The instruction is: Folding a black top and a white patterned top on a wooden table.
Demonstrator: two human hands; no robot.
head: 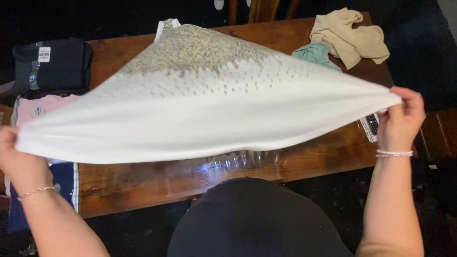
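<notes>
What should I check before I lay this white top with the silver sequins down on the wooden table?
1. Left hand grips one end of the white sequinned top: ok.
2. Right hand grips the other end: ok.
3. Top stretched taut, no sagging fold between the hands: ok.
4. Bare stretch of the brown wooden table below the top: ok in front; under the cloth, cannot tell.
5. Crumpled beige garment and teal cloth lie at the far right corner, apart from the top: ok.
6. Folded black garment and pink garment at the left edge, close to the landing spot: cannot tell.
</notes>
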